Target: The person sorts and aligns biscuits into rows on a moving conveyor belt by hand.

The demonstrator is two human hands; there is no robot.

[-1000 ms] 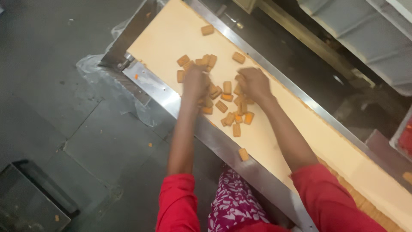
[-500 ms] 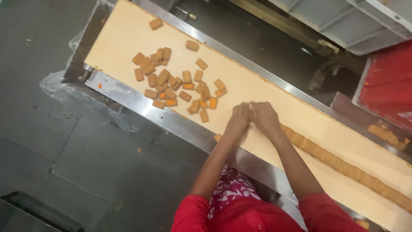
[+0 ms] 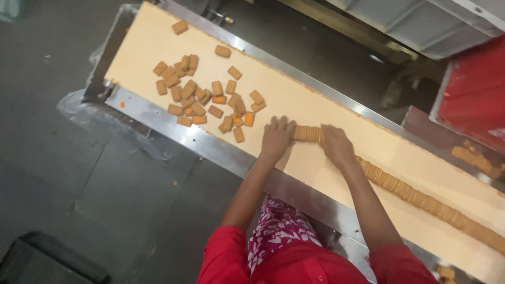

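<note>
Loose biscuits (image 3: 205,97): scattered flat on the belt, far left.
Conveyor belt (image 3: 315,173): cream, framed by a steel rail (image 3: 173,131).
Red crate (image 3: 473,89): seen at far right.
Floor (image 3: 63,173): dark, crumbs scattered on it.

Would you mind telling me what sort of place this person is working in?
Most likely a biscuit factory line. A long cream conveyor belt with steel side rails carries loose biscuits, and the left hand and right hand press a short stack together, with a long packed row of biscuits trailing behind.
</note>
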